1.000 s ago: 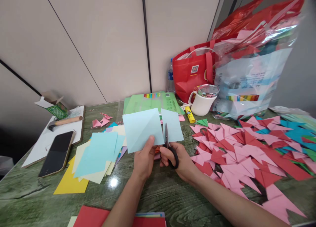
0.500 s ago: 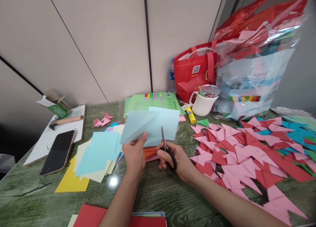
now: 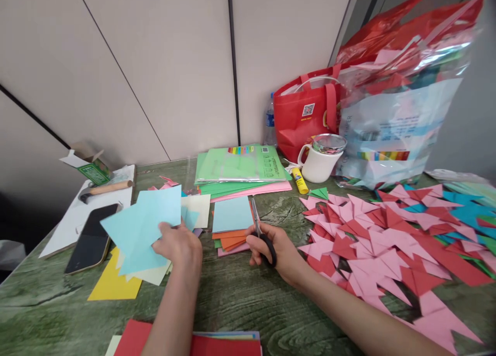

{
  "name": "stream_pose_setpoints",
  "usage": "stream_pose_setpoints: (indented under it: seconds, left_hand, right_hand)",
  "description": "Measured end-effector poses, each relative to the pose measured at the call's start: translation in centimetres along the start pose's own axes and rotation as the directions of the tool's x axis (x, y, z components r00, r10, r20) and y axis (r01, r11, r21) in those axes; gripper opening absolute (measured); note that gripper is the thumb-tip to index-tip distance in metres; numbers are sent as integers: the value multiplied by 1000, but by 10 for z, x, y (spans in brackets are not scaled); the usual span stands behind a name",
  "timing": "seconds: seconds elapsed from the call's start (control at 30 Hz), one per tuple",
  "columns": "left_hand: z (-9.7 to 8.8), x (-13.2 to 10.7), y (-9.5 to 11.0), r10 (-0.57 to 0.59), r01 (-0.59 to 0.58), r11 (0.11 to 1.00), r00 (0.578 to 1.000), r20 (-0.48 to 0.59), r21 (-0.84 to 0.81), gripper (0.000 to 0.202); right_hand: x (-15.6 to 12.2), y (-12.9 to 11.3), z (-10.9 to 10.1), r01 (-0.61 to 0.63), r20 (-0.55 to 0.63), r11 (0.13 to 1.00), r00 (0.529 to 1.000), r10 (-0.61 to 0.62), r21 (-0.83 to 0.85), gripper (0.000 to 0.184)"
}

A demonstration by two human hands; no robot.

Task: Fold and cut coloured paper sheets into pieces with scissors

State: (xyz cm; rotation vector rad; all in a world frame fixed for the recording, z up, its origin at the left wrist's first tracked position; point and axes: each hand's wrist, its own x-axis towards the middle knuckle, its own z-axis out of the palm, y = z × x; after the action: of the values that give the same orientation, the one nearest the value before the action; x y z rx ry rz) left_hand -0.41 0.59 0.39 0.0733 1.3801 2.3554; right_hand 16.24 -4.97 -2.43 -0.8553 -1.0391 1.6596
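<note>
My left hand [image 3: 178, 245] pinches a light blue paper square [image 3: 141, 227] and holds it over the pile of pale yellow and blue squares [image 3: 155, 271] at the left. My right hand [image 3: 277, 252] grips black-handled scissors [image 3: 260, 232], blades closed and pointing away from me. Beside the blades another light blue square [image 3: 231, 215] lies on a small stack of orange, green and pink squares [image 3: 230, 241].
A phone [image 3: 91, 237], a hammer [image 3: 103, 189] and a small box [image 3: 89, 166] sit at the left. Behind are green paper packs [image 3: 238, 165], a white mug [image 3: 318, 159], a glue stick [image 3: 299, 180], a red bag [image 3: 306, 113] and a plastic bag [image 3: 399, 97]. Folded pink and red pieces [image 3: 387, 237] cover the right.
The blue sheet was cut in two. One piece dropped onto the orange stack. My left hand carried the other piece left over the pile; the scissors stayed put.
</note>
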Motion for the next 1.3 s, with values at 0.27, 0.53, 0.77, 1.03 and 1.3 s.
stream_pose_setpoints:
  seconds: [0.27, 0.53, 0.77, 1.03, 1.3]
  left_hand:
    - [-1, -7, -3, -174, 169, 984, 976, 134, 50, 16]
    - [-9, -30, -14, -175, -303, 861, 577, 798, 409, 37]
    - [-16, -31, -25, -233, -799, 472, 295, 927, 373, 64]
    - [-16, -27, -24, -256, -818, 373, 364, 895, 439, 52]
    - [-16, -26, -26, -265, -840, 341, 345, 900, 423, 54]
  right_hand:
    - [0, -1, 0, 17, -49, 1000, 999, -17, 1, 21]
    - [2, -2, -1, 182, -251, 983, 952, -176, -1, 19]
    - [2, -8, -3, 291, -369, 955, 895, -250, 58, 15]
    - [2, -7, -3, 276, -359, 960, 901, -243, 44, 18]
    - [2, -6, -3, 260, -369, 965, 899, -236, 16, 19]
